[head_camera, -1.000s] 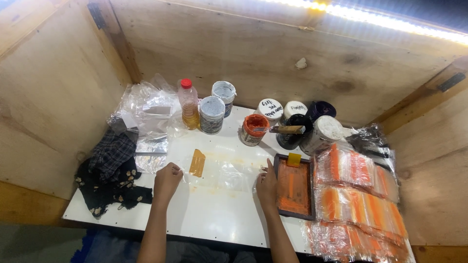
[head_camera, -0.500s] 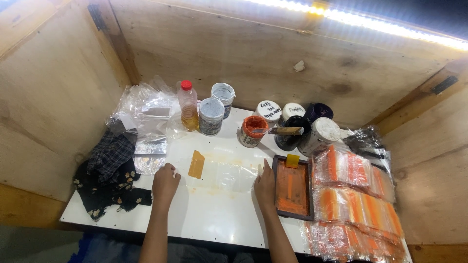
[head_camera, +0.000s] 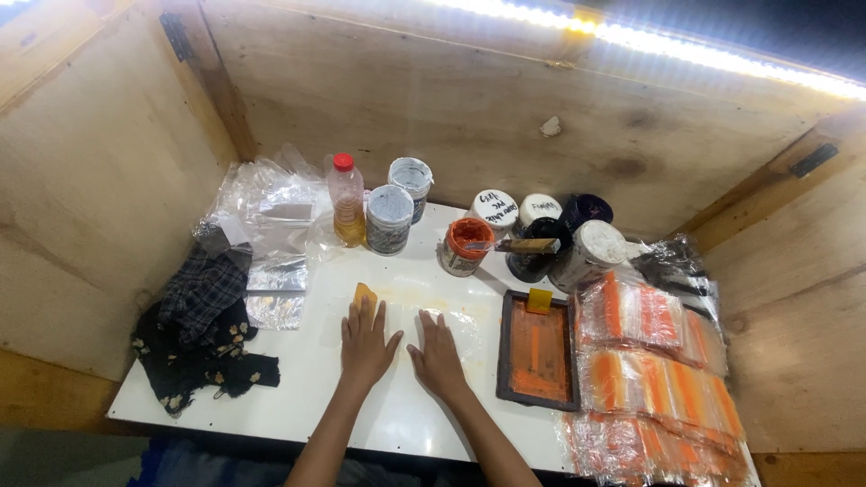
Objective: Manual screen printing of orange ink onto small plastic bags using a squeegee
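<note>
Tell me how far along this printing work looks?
Well under way, it seems. Done: stacks of orange-printed bags are piled at the right. In hand: the left hand and right hand press flat on a clear plastic sheet on the white table, beside a small yellow scraper. Left: the inked screen frame lies unused, and clear bags wait at the back left.

Both hands flat on a white worktable, palms down.

Left hand (head_camera: 365,341) lies open, fingertips touching a small orange card (head_camera: 364,295). Right hand (head_camera: 438,353) rests just beside it, fingers spread on a clear plastic sheet (head_camera: 460,323). Right of the right hand: a dark-framed orange printing screen (head_camera: 538,353), then stacked orange-striped packets (head_camera: 651,361). Beyond the fingertips: paint tubs (head_camera: 390,219) and a red-capped bottle (head_camera: 346,200). Left of the left hand: dark cloth (head_camera: 203,334) on the table (head_camera: 307,379).
</note>
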